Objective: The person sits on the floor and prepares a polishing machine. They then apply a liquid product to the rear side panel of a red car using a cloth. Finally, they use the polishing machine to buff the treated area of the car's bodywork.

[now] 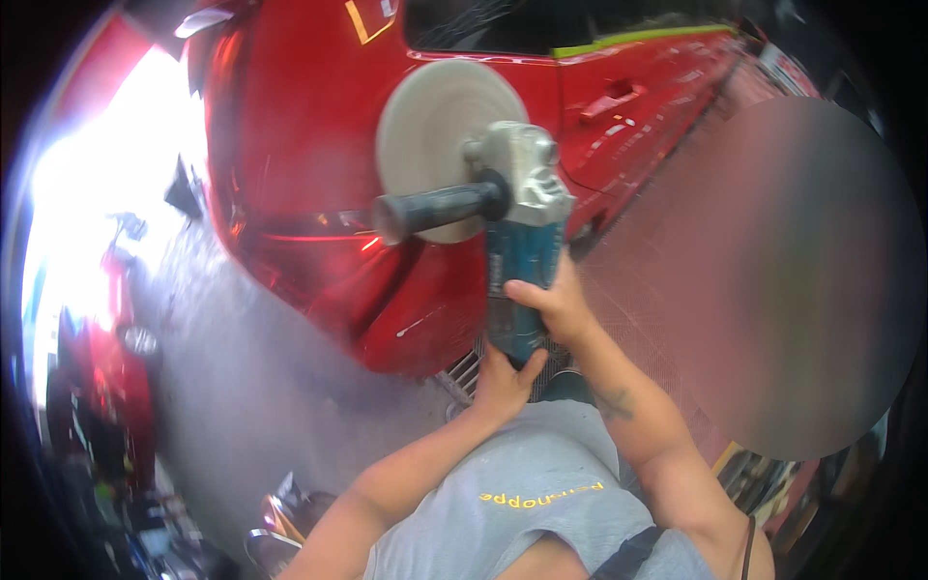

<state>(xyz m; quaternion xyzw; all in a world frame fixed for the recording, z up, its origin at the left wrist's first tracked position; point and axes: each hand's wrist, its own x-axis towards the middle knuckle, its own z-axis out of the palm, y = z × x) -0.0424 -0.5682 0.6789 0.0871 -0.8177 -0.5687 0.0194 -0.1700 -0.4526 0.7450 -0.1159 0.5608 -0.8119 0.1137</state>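
Both my hands grip a teal and black power polisher (524, 256) with a metal head and a side handle (447, 210). My left hand (505, 384) closes round the rear end of its body. Farther up the body, my right hand (561, 302) is wrapped round it, thumb across the top. No hand is on the side handle. The polisher's round whitish pad (425, 130) is in front of the side panel of a red car (300, 116); its face is turned away, so I cannot tell whether it touches the paint.
Yellow-green tape (643, 39) runs along the car's window edge, above a door handle (612, 100). Grey floor (261, 387) stretches along the left, where a red motor vehicle (121, 367) stands. Beside my right arm is reddish tiled floor (643, 261); a blurred round patch hides the far right.
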